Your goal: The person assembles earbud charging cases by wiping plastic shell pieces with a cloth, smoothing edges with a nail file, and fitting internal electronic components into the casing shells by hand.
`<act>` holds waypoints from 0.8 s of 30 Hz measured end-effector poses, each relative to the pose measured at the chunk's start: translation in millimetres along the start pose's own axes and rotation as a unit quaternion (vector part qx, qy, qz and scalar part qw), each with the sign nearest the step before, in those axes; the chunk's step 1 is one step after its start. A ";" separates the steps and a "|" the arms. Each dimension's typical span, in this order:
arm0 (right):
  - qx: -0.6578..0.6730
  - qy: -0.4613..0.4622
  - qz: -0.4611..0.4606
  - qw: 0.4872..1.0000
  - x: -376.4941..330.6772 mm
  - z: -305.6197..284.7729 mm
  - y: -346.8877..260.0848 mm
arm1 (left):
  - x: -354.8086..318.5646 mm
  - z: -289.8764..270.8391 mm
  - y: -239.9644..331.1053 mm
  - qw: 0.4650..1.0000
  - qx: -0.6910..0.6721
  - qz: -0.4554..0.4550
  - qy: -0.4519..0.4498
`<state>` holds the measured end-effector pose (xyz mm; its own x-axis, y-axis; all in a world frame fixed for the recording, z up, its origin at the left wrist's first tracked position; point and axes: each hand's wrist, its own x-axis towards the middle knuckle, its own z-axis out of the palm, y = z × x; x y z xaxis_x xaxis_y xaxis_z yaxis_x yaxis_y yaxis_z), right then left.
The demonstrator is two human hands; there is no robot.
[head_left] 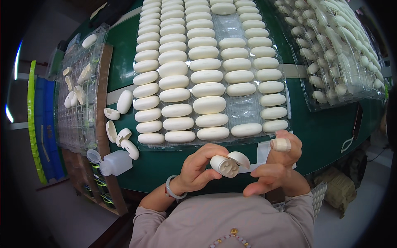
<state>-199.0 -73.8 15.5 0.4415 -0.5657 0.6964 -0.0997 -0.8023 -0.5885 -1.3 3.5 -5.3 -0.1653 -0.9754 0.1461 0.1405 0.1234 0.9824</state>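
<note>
My left hand (196, 168) grips a white earbud charging case (226, 166) in front of my chest. The case's rounded lid is flipped up, and its moulded inner wells face me. To its right, my right hand (276, 165) is raised with thumb and fingers apart and nothing visible between them. One finger of that hand wears a pale finger cot (281, 144). Just beyond both hands lies a clear plastic tray (244, 110) filled with rows of closed white cases. A few of its pockets show bare plastic.
Left of the tray lie a closed case (125, 101) and several loose case parts (111, 131) beside a translucent bottle (117, 163) with its cap flipped open. Another clear tray (78, 120) stands farther left, near blue crates (43, 124). Stacked full trays (343, 74) occupy the right of the green table (318, 155).
</note>
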 end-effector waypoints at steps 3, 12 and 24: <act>-0.002 -0.004 0.039 0.999 2.8 5.3 -2.4 | -2.8 4.5 1.0 0.994 -0.089 -0.067 0.002; 0.013 -0.138 0.080 0.987 -0.4 24.8 -5.5 | -3.0 13.1 -0.9 0.999 -0.043 -0.031 -0.005; 0.273 -0.287 0.262 0.880 6.8 24.8 -11.8 | -1.0 14.1 -5.9 0.961 0.265 0.070 0.040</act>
<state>-172.7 -63.5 17.0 0.8559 -0.5156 0.0404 -0.0494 -0.1592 -0.9860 -15.8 6.4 -9.5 -0.1025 -0.9508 0.2924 -0.3649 0.3094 0.8781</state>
